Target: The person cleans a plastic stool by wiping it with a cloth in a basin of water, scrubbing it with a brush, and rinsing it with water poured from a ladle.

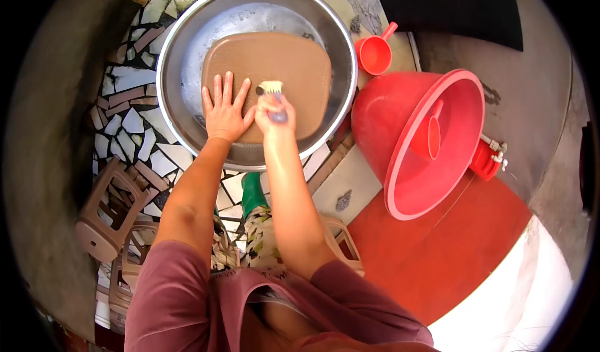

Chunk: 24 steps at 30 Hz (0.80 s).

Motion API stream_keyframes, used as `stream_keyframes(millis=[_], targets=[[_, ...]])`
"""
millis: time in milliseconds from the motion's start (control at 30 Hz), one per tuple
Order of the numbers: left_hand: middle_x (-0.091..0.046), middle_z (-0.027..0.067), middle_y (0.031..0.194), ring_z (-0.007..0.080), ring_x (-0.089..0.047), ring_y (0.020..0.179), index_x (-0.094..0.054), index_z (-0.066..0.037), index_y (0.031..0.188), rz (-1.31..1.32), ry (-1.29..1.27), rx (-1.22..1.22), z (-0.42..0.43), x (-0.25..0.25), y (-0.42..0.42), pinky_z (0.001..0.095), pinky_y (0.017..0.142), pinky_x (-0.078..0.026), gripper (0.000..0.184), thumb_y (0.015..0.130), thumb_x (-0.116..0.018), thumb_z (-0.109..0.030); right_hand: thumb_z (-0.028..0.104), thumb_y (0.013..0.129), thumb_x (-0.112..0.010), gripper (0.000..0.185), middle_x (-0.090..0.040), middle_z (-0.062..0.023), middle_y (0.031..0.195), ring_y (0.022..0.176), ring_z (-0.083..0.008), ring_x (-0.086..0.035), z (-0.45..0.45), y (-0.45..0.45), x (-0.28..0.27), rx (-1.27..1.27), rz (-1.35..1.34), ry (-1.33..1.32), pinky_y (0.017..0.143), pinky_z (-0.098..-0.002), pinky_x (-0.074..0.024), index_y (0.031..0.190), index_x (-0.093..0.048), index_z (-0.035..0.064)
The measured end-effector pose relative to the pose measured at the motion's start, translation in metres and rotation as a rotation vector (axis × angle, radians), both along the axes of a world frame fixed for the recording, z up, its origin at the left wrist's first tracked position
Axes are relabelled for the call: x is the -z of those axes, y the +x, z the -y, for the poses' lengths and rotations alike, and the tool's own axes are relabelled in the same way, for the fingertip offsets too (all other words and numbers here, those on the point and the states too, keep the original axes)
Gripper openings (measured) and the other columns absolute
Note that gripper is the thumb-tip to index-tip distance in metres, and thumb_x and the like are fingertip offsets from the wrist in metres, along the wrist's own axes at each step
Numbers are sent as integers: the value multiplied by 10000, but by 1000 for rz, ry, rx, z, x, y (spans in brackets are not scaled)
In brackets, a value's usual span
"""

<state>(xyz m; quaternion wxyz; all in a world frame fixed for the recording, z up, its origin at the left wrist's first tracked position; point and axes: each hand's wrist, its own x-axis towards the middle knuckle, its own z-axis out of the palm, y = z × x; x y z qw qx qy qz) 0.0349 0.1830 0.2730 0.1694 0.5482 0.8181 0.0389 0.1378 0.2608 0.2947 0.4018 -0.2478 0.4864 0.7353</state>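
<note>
A wide metal basin (pixel 165 83) holds a brown plastic stool (pixel 294 55), of which only the flat, rounded seat shows. My left hand (pixel 228 114) lies flat on the seat's near left part, fingers spread. Just to its right, my right hand (pixel 275 116) is closed around the handle of a scrub brush (pixel 271 88). The brush's pale bristles are over the middle of the seat; whether they touch it I cannot tell. The stool's legs are hidden beneath the seat.
Right of the basin, a red tub (pixel 375 108) lies tilted with a red dipper (pixel 431 136) inside. Another red dipper (pixel 376 53) sits behind it. A tap (pixel 497 152) is at the far right. Brown stools (pixel 103 227) stand at left on broken-tile paving (pixel 134 121).
</note>
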Motion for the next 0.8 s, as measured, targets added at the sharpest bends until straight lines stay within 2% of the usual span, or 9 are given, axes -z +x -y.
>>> stream_keyframes(millis=[67,133,333,400,533,667,700,733,800], targets=[[-151,108,1546,331,-91,1425,-317,-322,1443,3,34,-22,-4,3,-1,573,1114,-27,661,843,-494,-535,180,869,-550,246,-378,-14,594,481,-101,-403,-4,10,-1,-43,-57,33,416,-223,-368,739,-394,41],[-154,110,1545,331,-92,1425,-317,-323,1443,13,34,-26,4,4,1,572,1115,-26,663,841,-496,-536,31,796,-565,167,-388,-47,646,501,-125,-413,-2,8,8,-25,-105,24,419,-220,-400,772,-401,19],[-173,103,1541,325,-110,1423,-349,-317,1428,24,87,-33,2,5,-1,573,1113,-39,647,843,-497,-549,64,826,-581,211,-371,-37,662,483,-116,-401,1,20,5,-110,-96,81,410,-222,-397,882,-407,-40],[-167,102,1543,323,-105,1424,-347,-316,1430,25,56,-36,-1,5,-2,574,1113,-39,650,843,-499,-549,151,883,-544,240,-384,-35,610,477,-110,-409,-1,15,4,-103,-65,14,418,-206,-387,743,-392,27],[-158,102,1545,325,-95,1426,-354,-310,1427,41,53,-36,2,3,-2,575,1113,-41,659,834,-515,-549,127,872,-551,241,-380,-35,609,481,-116,-412,-1,10,22,-59,-29,44,416,-207,-385,722,-388,32],[-180,116,1537,325,-113,1423,-363,-310,1422,77,92,-55,7,3,-1,570,1113,-47,650,832,-524,-531,126,871,-554,203,-398,-39,647,489,-116,-415,2,21,-10,-149,-94,21,414,-207,-393,799,-429,-17],[-181,115,1536,324,-115,1422,-367,-309,1419,92,106,-56,5,5,-2,570,1113,-48,647,831,-526,-529,82,865,-533,271,-375,-43,675,491,-128,-395,0,20,0,-128,-26,71,411,-219,-401,984,-381,-109],[-181,114,1536,323,-118,1422,-371,-309,1417,104,121,-55,3,4,-4,570,1113,-49,644,831,-528,-527,89,876,-515,275,-378,-44,685,501,-127,-398,-5,20,13,-115,-102,45,414,-219,-402,998,-377,-115],[-186,111,1534,326,-114,1421,-379,-308,1411,88,119,-44,3,4,-5,570,1113,-59,633,834,-526,-521,95,881,-505,230,-380,-40,686,514,-126,-412,-7,9,21,-77,-22,75,419,-226,-401,955,-388,-89]])
